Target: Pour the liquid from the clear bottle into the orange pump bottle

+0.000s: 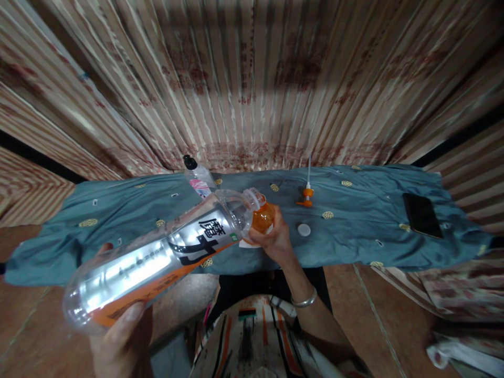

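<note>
A tilted large bottle, its mouth just at the top of a small orange bottle, is being gripped by the left hand, thumb and fingers curled round its lower body, while the small orange bottle is being clasped by the closed right hand. To the orange one's right, a pump and a white disc are being supported by the cloth. Pouring is seemingly being attempted, and spills are being best avoided by slow tilting and aligned mouths.
</note>
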Tool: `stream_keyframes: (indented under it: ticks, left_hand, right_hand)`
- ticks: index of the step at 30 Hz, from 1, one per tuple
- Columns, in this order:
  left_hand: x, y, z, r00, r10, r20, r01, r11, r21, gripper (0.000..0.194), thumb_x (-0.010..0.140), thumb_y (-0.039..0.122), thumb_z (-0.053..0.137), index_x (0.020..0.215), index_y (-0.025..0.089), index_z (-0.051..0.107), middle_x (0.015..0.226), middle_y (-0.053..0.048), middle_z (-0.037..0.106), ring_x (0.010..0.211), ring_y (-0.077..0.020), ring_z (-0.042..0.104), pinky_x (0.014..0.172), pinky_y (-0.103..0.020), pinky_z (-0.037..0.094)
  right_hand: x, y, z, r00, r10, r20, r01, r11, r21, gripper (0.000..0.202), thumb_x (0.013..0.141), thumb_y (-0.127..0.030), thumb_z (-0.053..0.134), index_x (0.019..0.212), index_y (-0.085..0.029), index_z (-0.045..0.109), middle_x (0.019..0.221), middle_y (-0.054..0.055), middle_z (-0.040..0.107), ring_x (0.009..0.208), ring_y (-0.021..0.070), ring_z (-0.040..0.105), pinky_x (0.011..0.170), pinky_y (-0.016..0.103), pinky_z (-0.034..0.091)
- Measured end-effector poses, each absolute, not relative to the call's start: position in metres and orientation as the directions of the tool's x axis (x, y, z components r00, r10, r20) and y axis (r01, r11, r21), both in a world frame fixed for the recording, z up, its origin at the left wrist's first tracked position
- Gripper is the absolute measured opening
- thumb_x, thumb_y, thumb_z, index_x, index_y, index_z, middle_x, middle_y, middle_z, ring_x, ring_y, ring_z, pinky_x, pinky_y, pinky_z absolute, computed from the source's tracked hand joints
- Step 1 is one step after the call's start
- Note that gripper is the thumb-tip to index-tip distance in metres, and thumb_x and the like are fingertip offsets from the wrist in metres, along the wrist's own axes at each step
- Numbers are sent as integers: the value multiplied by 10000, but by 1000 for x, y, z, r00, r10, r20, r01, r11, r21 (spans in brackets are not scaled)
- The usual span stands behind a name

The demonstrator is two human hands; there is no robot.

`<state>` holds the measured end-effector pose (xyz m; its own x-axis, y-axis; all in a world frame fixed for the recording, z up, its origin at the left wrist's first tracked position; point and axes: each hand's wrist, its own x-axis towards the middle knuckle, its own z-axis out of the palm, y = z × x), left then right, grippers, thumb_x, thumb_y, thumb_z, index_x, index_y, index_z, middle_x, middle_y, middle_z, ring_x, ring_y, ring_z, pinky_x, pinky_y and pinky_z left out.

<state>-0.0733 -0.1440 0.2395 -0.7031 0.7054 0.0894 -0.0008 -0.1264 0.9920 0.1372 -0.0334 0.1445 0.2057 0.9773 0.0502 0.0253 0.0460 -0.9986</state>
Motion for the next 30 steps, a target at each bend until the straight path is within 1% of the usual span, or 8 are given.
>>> stream_keyframes:
  ticks: [7, 10, 13, 16, 19, 22, 26, 30]
  left_hand:
    - [-73, -145, 240, -711, 699, 74, -4, -109, 994, 546, 689, 521, 996, 1182, 336, 854, 1547, 1, 749, 1685, -380, 487, 1399, -493, 448]
    - [-71, -146, 241, -695, 712, 96, 16, -119, 993, 516, 724, 522, 965, 1195, 343, 852, 1514, 3, 764, 1671, -378, 505, 1414, -504, 427]
    - [-69, -145, 242, -684, 723, 96, 24, -109, 994, 502, 743, 516, 946, 1207, 355, 844, 1475, 4, 780, 1683, -364, 488, 1419, -505, 417]
    - [-68, -143, 241, -691, 715, 108, 33, -118, 992, 466, 768, 508, 937, 1192, 343, 839, 1486, -5, 774, 1635, -366, 547, 1399, -505, 445]
    - [-71, -142, 242, -691, 713, 117, 28, -136, 990, 456, 750, 487, 949, 1158, 317, 837, 1501, -13, 763, 1553, -382, 626, 1365, -522, 496]
    - [-69, -143, 245, -689, 717, 106, 33, -116, 993, 469, 739, 473, 939, 1166, 311, 830, 1459, -8, 778, 1527, -373, 648, 1384, -513, 466]
    - [-62, -146, 250, -694, 712, 105, 51, -97, 994, 443, 769, 473, 895, 1180, 325, 825, 1410, 2, 794, 1584, -363, 601, 1415, -500, 413]
    - [-71, -145, 242, -692, 716, 88, 16, -107, 994, 483, 745, 466, 945, 1192, 315, 843, 1485, -6, 770, 1693, -379, 473, 1416, -510, 417]
  right_hand:
    - [136, -33, 145, 204, 977, 52, 2, 52, -999, 620, 690, -417, 936, 1233, -289, 666, 1088, 25, 876, 973, 298, 876, 851, 423, 743]
    - [136, -32, 144, 207, 977, 43, -7, 46, -999, 633, 680, -423, 939, 1236, -291, 668, 1089, 21, 879, 972, 297, 878, 851, 421, 744]
    - [136, -32, 143, 208, 977, 42, 8, 41, -999, 653, 677, -438, 938, 1249, -280, 665, 1098, 28, 882, 980, 291, 872, 852, 407, 738]
    - [136, -33, 143, 205, 978, 45, 27, 41, -999, 646, 687, -446, 928, 1254, -278, 669, 1105, 31, 881, 986, 285, 865, 857, 399, 732]
    - [137, -33, 145, 201, 979, 33, 30, 28, -999, 656, 690, -451, 929, 1264, -276, 664, 1123, 39, 877, 1008, 298, 863, 885, 419, 732]
    - [137, -33, 147, 199, 980, 27, 28, 22, -999, 654, 691, -453, 931, 1261, -278, 662, 1125, 43, 876, 1017, 306, 864, 888, 425, 731]
    - [137, -34, 148, 201, 979, 36, 32, 30, -999, 622, 697, -443, 920, 1240, -285, 663, 1109, 28, 880, 997, 296, 868, 876, 423, 734]
    - [137, -34, 148, 196, 980, 35, 24, 31, -999, 645, 695, -431, 932, 1263, -281, 666, 1126, 34, 887, 1012, 296, 871, 898, 418, 735]
